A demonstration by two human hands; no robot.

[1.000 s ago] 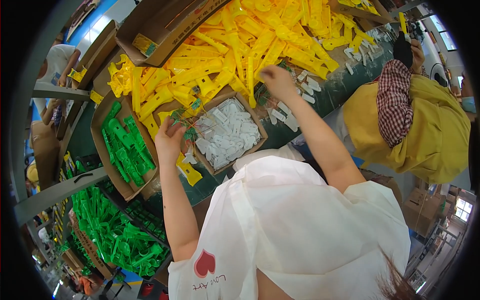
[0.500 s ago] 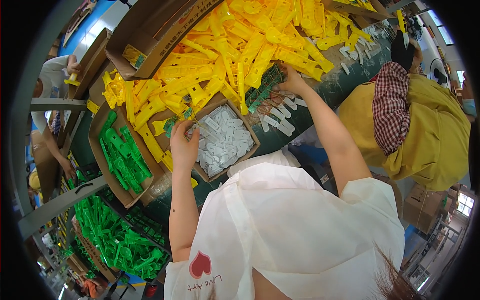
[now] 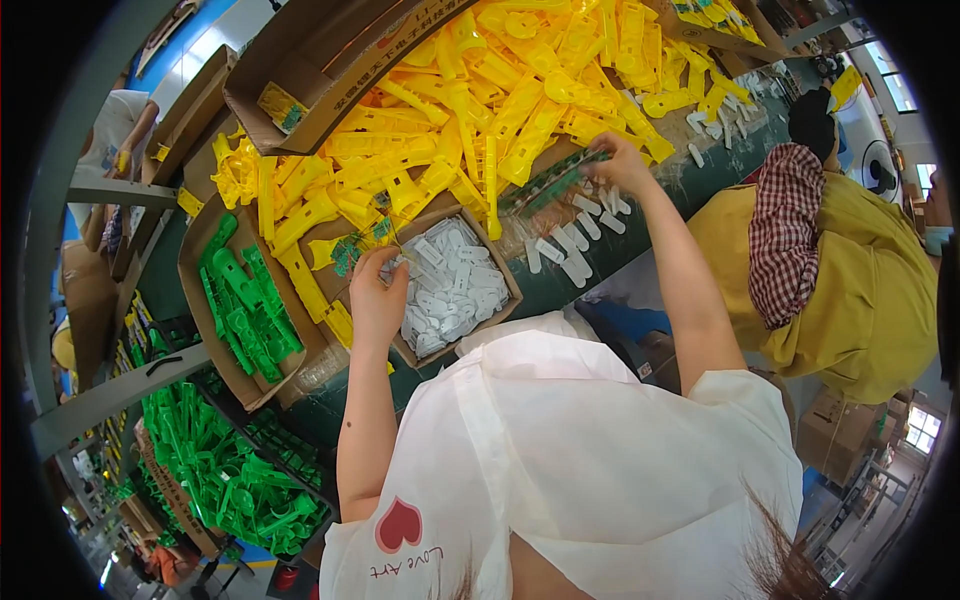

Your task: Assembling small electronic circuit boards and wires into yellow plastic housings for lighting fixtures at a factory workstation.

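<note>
My left hand (image 3: 375, 295) is at the near-left corner of a cardboard box of small white plastic pieces (image 3: 452, 285), fingers closed on a small green part (image 3: 352, 250) held over the box edge. My right hand (image 3: 620, 165) reaches farther out and grips a flat dark green strip of parts (image 3: 555, 182) above the bench. Loose white pieces (image 3: 580, 235) lie under that strip. A big heap of yellow plastic parts (image 3: 480, 110) covers the bench behind both hands.
A cardboard box of green plastic parts (image 3: 240, 300) stands to the left, with more green parts (image 3: 225, 470) in a bin below. A person in a yellow top and checked scarf (image 3: 830, 270) works at the right. A large open carton (image 3: 320, 70) sits at the back left.
The view has tilted so the bench sits lower. My right hand has lifted the green strip a little to the right; my left hand stays at the white-piece box corner.
</note>
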